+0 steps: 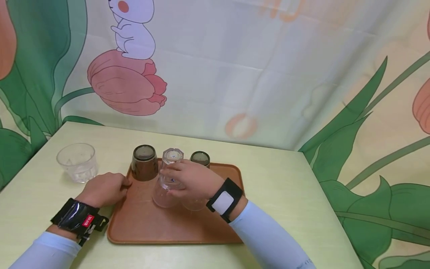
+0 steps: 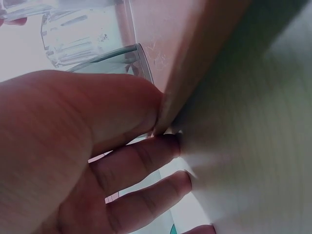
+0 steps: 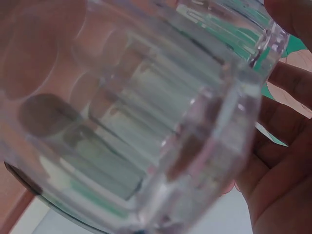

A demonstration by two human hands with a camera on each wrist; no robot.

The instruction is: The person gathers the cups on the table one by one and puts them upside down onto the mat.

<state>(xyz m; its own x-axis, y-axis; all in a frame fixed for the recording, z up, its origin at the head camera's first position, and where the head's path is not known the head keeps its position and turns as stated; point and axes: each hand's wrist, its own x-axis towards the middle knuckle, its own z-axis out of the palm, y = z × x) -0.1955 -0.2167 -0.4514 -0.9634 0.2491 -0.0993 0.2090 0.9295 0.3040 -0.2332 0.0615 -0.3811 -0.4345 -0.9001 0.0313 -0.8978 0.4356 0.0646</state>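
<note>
My left hand [image 1: 105,188] is at the left edge of a brown tray [image 1: 147,228], its thumb and a finger pinching the rim in the left wrist view. My right hand [image 1: 198,179] reaches over the tray, with thumb and fingers around the base of an upside-down clear glass [image 1: 164,197]. Another clear glass [image 1: 194,204] stands under that hand, partly hidden; it looms large and blurred in the right wrist view. Behind the fingers is a further clear glass [image 1: 173,154], also upside down.
Two dark tinted glasses stand upside down at the tray's back: one glass [image 1: 145,164] at the left corner, the other dark glass [image 1: 200,157] half covered by the right hand. A wide clear glass [image 1: 78,164] sits upright on the pale table [image 1: 275,209], left of the tray.
</note>
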